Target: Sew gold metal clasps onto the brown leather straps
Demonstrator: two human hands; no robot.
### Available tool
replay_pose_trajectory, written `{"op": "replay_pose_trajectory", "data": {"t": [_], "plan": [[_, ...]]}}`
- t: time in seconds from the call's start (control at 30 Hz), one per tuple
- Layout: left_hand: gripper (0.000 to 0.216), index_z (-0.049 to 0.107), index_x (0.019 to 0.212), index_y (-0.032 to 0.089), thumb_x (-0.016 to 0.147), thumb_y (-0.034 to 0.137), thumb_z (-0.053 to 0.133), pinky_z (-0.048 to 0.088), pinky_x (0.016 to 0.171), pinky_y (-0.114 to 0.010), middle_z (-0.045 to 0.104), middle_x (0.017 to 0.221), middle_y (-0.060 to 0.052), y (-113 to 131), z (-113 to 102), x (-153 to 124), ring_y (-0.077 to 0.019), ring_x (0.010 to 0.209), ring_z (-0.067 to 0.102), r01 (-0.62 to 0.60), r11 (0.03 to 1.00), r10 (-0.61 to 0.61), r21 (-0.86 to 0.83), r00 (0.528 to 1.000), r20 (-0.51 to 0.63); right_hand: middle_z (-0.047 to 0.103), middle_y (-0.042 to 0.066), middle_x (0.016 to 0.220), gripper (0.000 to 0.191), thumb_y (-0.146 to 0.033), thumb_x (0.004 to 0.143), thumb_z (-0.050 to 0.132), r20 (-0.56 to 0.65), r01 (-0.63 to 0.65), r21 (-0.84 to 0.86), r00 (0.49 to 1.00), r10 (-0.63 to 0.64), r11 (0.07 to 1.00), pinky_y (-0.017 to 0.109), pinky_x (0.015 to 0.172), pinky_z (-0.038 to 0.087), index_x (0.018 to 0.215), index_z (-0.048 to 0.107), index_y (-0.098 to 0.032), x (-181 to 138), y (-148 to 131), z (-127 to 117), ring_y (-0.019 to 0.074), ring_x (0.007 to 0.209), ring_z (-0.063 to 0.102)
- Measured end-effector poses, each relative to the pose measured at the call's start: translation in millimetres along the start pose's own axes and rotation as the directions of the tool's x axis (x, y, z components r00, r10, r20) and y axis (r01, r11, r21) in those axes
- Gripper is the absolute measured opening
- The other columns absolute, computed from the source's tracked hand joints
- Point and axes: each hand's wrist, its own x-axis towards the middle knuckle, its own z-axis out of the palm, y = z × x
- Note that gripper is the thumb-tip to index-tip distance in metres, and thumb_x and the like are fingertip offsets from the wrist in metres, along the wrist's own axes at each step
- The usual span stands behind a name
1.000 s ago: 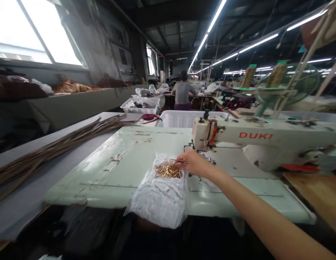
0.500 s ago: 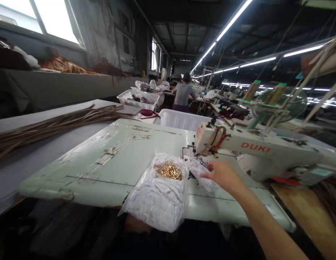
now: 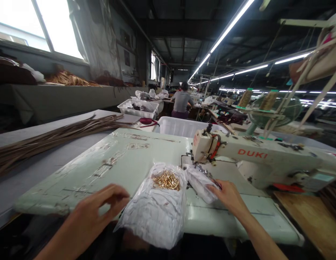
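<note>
My right hand [image 3: 227,195] has its fingers closed on the edge of a small clear plastic bag [image 3: 201,186], which lies beside the sewing machine's needle area. Silver metal pieces [image 3: 204,170] show at this bag's mouth, and a dark bit sits by my fingertips. To its left, a larger plastic bag [image 3: 154,213] with white wrapping inside hangs partly over the table's front edge. Gold metal clasps [image 3: 166,180] are heaped at its open top. My left hand [image 3: 103,202] hovers just left of the larger bag, fingers half curled and holding nothing I can see.
The sewing machine [image 3: 238,151] occupies the right side of the pale green table [image 3: 140,155]. Brown strips [image 3: 56,135] lie on the left surface. Behind stand a white plastic bin [image 3: 181,126] and a seated person [image 3: 181,101]. A wooden board [image 3: 305,216] is at the right.
My left hand has come into view from below, beside the larger bag. My right hand stays at the small bag, now with a fuller grip. The view has tilted slightly upward.
</note>
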Motion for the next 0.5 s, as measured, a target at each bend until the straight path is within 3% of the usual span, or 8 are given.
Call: {"op": "replay_pose_trajectory", "data": {"t": [0.1, 0.23, 0.37, 0.5], "plan": [[0.022, 0.059, 0.1, 0.024, 0.085, 0.038, 0.05, 0.049, 0.074, -0.028, 0.056, 0.108, -0.003, 15, 25, 58, -0.0161, 0.079, 0.06, -0.05, 0.997, 0.046, 0.057, 0.997, 0.069, 0.065, 0.001, 0.066, 0.04, -0.05, 0.085, 0.043, -0.073, 0.03, 0.112, 0.997, -0.022, 0.993, 0.025, 0.059, 0.037, 0.079, 0.067, -0.018, -9, -4, 0, 0.0229, 0.069, 0.06], [0.033, 0.054, 0.112, 0.023, 0.078, 0.025, 0.052, 0.047, 0.082, -0.033, 0.052, 0.112, -0.006, 28, 63, 113, -0.0213, 0.096, 0.056, -0.172, 0.975, 0.133, 0.141, 0.96, 0.245, 0.065, 0.001, 0.075, 0.034, -0.046, 0.084, 0.048, -0.112, 0.078, 0.29, 0.993, -0.047, 0.954, 0.023, 0.06, 0.038, 0.081, 0.065, -0.017, -20, -17, -7, 0.0209, 0.072, 0.057], [0.035, 0.059, 0.103, 0.022, 0.071, 0.01, 0.049, 0.045, 0.081, -0.031, 0.06, 0.102, -0.005, 25, 79, 136, -0.0214, 0.094, 0.057, -0.262, 0.934, 0.176, 0.245, 0.93, 0.324, 0.06, 0.0, 0.072, 0.034, -0.046, 0.084, 0.05, -0.073, 0.112, 0.452, 0.993, -0.088, 0.885, 0.021, 0.059, 0.038, 0.077, 0.062, -0.015, -19, -36, -20, 0.0178, 0.069, 0.052], [0.024, 0.065, 0.09, 0.023, 0.084, 0.017, 0.042, 0.042, 0.072, -0.03, 0.065, 0.09, -0.003, 25, 75, 146, -0.0198, 0.082, 0.061, -0.277, 0.919, 0.187, 0.281, 0.933, 0.306, 0.052, -0.002, 0.063, 0.034, -0.046, 0.084, 0.051, 0.011, 0.165, 0.484, 0.981, -0.195, 0.859, 0.02, 0.053, 0.033, 0.07, 0.058, -0.015, -9, -57, -29, 0.0133, 0.061, 0.045]]}}
